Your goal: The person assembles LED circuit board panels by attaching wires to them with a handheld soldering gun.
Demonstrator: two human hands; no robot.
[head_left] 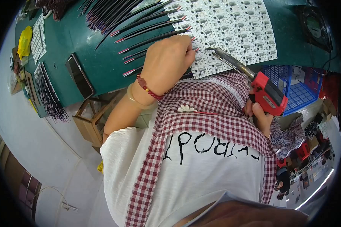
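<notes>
My left hand (170, 56) is closed at the near left edge of a white sheet of circuit boards (223, 26). Its thumb and fingers pinch at a black cable (132, 71), whose bared red-and-white wire end shows past the thumb; the fingertips are partly hidden. My right hand (261, 117) grips a red-and-black soldering gun (271, 94). The gun's metal barrel slants up and left, with its dark tip over the boards, just right of my left hand. More black cables (155, 36) lie in a row along the sheet's left edge.
A bundle of dark cables (106, 15) lies at the back. Left on the green table (64, 45) are a phone (79, 75), another cable bundle (47, 89) and a yellow bag (24, 41). A dark round device (314, 26) sits far right; a blue basket (301, 92) stands below the table edge.
</notes>
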